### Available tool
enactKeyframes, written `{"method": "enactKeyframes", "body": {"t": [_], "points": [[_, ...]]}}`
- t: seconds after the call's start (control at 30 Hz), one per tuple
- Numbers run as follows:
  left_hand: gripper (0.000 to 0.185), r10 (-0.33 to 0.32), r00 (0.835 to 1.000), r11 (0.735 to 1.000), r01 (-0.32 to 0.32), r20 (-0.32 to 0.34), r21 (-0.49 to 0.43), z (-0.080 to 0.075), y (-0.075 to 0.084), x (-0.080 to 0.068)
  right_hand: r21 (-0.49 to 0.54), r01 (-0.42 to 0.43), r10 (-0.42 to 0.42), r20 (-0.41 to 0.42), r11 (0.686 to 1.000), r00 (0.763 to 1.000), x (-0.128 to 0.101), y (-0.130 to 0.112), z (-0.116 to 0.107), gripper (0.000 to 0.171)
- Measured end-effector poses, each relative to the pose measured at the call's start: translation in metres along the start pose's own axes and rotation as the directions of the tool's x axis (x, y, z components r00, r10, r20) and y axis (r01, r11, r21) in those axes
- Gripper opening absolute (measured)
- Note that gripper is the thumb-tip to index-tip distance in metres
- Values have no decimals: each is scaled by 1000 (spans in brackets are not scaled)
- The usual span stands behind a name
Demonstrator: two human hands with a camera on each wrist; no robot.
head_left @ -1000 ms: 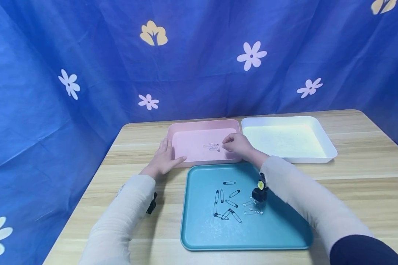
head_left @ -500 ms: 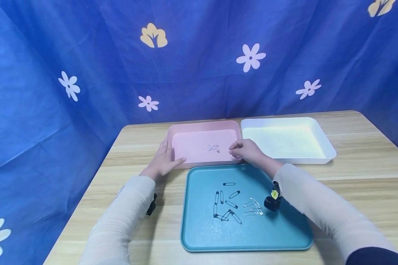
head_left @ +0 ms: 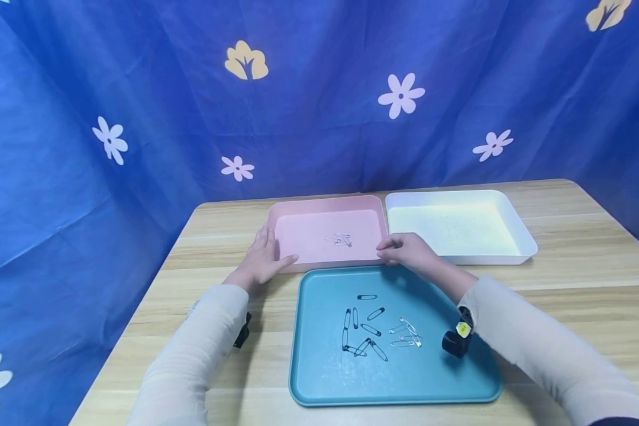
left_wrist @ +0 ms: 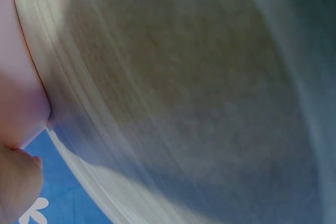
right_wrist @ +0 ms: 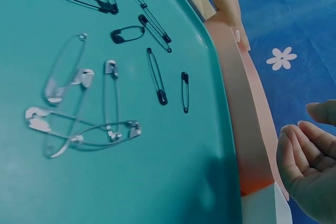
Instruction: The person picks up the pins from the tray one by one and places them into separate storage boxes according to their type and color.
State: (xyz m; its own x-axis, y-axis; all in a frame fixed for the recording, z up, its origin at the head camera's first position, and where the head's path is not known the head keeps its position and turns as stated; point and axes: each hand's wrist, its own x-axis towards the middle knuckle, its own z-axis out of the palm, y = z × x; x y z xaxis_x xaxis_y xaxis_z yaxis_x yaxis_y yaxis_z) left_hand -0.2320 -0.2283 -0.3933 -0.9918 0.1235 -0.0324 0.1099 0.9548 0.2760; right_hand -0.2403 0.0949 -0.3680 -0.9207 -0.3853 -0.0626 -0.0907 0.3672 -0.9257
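The left hand point(head_left: 263, 260) lies flat on the desk point(head_left: 575, 278) with straight fingers pressed against the near left corner of the pink tray point(head_left: 298, 208), holding nothing. The right hand point(head_left: 407, 251) hangs loosely curled and empty over the seam where the pink tray, the white tray point(head_left: 516, 222) and the teal tray point(head_left: 319, 378) come close together; the right wrist view shows its palm bare. A few silver safety pins point(head_left: 341, 239) lie in the middle of the pink tray, while the teal tray holds a cluster of black safety pins point(head_left: 359, 328) and, just beside them to the right, more silver safety pins point(head_left: 407, 334). The white tray looks bare. The likeliest trouble lies in that cluster: the black and silver pins overlap and touch, so a pinch at one may well drag a neighbour along or catch the wrong colour, and thin wire lying flat on a smooth tray floor gives fingertips little to get under. The camera strapped under the right wrist point(head_left: 456, 340) hangs low over the teal tray, near the silver pins, and could sweep them aside if the arm drops. A push from the left hand might also slide the pink tray toward the white one. For room, the right half of the teal tray is open, the trays' raised rims must be cleared when crossing between them, and the desk's right side is free, well apart from its edge.
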Motion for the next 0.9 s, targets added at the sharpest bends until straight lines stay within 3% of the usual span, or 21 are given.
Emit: {"method": "enactKeyframes", "body": {"t": [0.9], "points": [[100,-7,1000,1000,7,-6,-12,2,-1,1,-44,8,1,215,999,977,-54,42,-11,25]]}}
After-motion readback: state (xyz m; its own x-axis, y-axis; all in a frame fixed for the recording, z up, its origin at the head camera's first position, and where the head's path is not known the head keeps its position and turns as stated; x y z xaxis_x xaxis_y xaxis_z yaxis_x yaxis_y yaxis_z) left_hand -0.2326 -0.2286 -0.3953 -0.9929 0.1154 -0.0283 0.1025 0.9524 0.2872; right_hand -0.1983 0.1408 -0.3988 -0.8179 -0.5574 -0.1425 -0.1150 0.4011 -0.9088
